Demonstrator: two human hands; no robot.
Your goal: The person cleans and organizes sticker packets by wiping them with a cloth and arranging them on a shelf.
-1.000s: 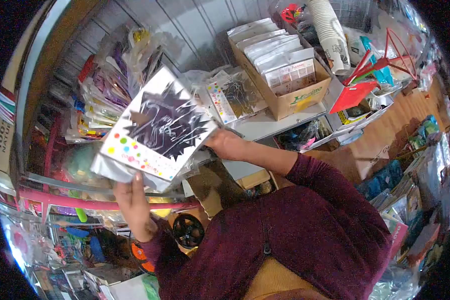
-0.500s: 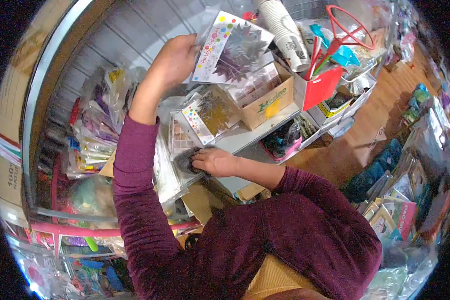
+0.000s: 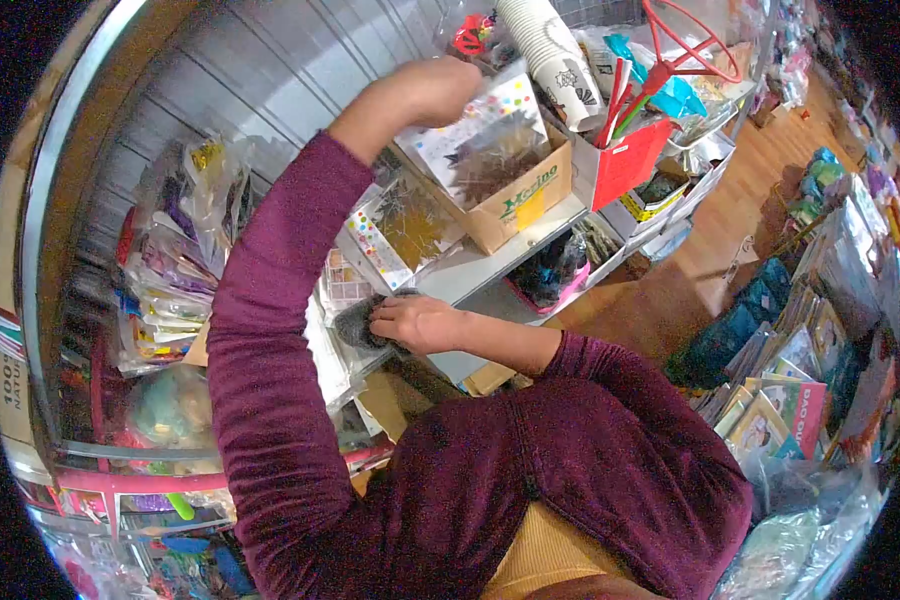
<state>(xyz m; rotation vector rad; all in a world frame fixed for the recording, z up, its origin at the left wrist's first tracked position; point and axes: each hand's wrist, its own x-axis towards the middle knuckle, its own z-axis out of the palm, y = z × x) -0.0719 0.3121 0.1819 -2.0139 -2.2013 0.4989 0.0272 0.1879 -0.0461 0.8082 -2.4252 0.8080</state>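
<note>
My left hand [image 3: 442, 92] is closed at the upper edge of a clear packet [image 3: 487, 140] with a dotted white card and dark silver star-shaped pieces; its fingertips are hidden. The packet leans in the cardboard box [image 3: 518, 205] marked "Merino". My right hand [image 3: 417, 324] is closed around a dark grey, fuzzy cloth [image 3: 358, 322] on the shelf. Just above that cloth lies a similar packet with gold pieces [image 3: 408, 230].
A stack of paper cups [image 3: 553, 62] leans behind a red box [image 3: 632, 165]. Bagged goods [image 3: 175, 260] fill the left side. More packets [image 3: 770, 410] stand at the right, near the wooden floor [image 3: 715, 230].
My left hand has moved right and brought the packet with silver pieces down into the cardboard box. My right hand stays on the grey cloth. The view has shifted slightly.
</note>
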